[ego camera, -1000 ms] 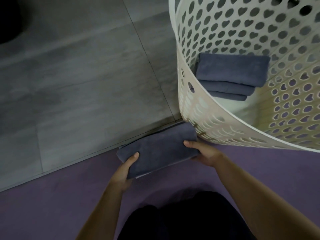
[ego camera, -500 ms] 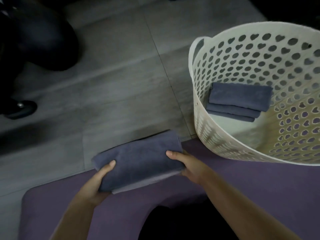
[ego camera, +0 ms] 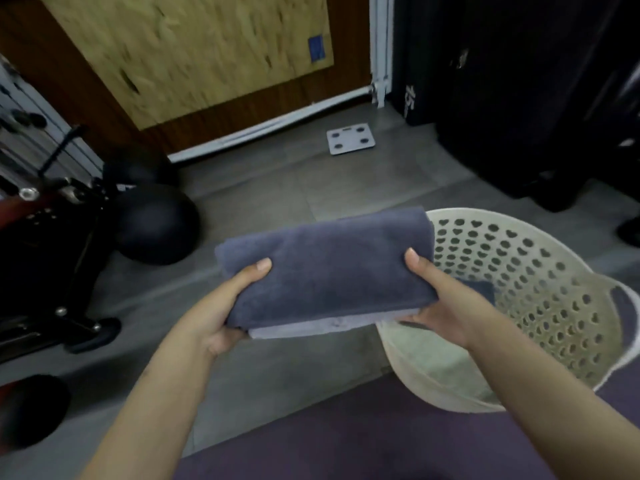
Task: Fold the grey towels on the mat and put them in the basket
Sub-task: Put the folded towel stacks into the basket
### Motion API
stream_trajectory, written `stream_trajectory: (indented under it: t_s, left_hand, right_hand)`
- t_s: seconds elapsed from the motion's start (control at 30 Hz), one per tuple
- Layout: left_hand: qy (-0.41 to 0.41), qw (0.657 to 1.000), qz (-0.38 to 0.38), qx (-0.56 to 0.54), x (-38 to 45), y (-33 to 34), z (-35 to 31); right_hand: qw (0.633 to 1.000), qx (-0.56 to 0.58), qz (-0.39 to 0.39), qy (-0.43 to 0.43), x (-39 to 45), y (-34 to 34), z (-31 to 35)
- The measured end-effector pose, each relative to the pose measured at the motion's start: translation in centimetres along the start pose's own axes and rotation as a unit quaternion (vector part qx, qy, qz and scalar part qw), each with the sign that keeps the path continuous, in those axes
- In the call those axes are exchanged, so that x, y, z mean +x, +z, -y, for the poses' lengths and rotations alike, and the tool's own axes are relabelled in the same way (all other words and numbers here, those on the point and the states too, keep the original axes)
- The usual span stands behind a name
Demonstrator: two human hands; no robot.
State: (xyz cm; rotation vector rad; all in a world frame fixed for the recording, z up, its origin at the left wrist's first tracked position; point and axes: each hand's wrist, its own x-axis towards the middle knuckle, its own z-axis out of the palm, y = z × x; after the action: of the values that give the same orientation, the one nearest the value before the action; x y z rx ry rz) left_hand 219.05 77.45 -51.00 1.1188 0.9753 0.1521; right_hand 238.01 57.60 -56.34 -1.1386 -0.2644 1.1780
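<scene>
Head view looks forward and down, close.

Folded towel (ego camera: 325, 268) now lifted off mat

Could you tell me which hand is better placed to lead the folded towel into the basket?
Right. The right hand grips the towel end already over the basket.

1. Left hand (ego camera: 221, 317) and right hand (ego camera: 446, 303) grip a folded grey towel (ego camera: 325, 271) by its ends, in the air.
2. A white basket (ego camera: 540, 271) stands just right, partly on a purple mat (ego camera: 346, 438).
3. Black balls (ego camera: 156, 223) sit left.
</scene>
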Motion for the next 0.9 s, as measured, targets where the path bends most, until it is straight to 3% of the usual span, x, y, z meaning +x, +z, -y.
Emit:
stream_trajectory:
  t_s: [0.2, 0.33, 0.4, 0.7, 0.9]
  left_hand:
    - [-0.036, 0.995, 0.078, 0.051, 7.2, 11.4, -0.2]
    - [-0.129, 0.98, 0.134, 0.074, 11.6, 18.5, 3.0]
    - [-0.176, 0.973, 0.126, 0.076, 14.0, 20.7, 5.2]
    - [-0.302, 0.945, 0.069, 0.106, 22.2, 23.1, 12.2]
    - [-0.277, 0.956, 0.064, 0.075, 26.0, 23.1, 16.2]
  right_hand:
    - [0.994, 0.026, -0.103, -0.014, -2.3, -9.9, 3.3]
    - [0.981, 0.04, -0.188, 0.013, -3.5, -16.8, 2.7]
    - [0.971, 0.041, -0.23, 0.052, -3.5, -19.5, 1.8]
    - [0.927, 0.097, -0.29, 0.217, 1.8, -26.2, -3.8]
    - [0.91, 0.106, -0.304, 0.263, 5.0, -29.6, -8.4]
